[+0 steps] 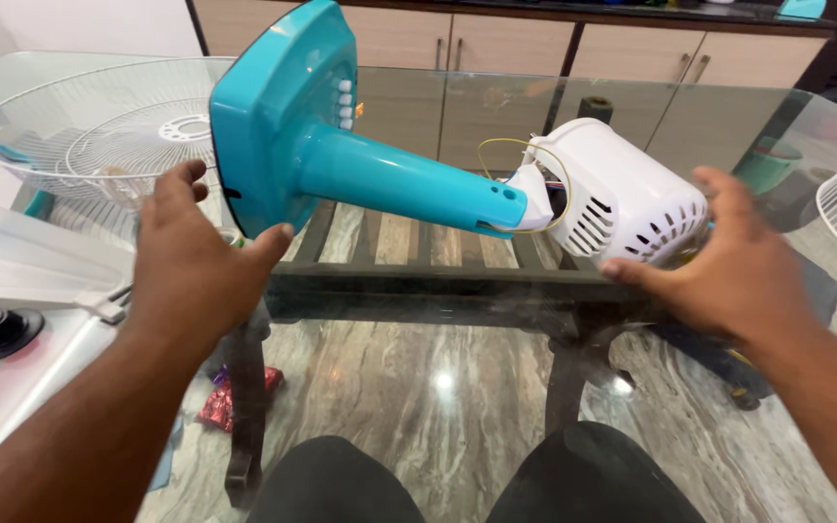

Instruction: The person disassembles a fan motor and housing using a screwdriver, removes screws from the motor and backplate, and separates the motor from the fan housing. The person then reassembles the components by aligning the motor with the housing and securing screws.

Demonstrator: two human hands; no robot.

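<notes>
Reaching in from the lower corners, the left hand [191, 266] spreads open fingers against the teal fan base [278, 116], while the right hand [728, 261] cups the white motor housing [632, 199], mid-frame above the glass worktop [438, 320]; a wire grille [99, 131] lies upper left.

Single head cam, my only feed: looks steeply down and forward, close over the clear glass-topped table [438, 320] (wooden wall cabinets [496, 48] cross the top edge).
</notes>
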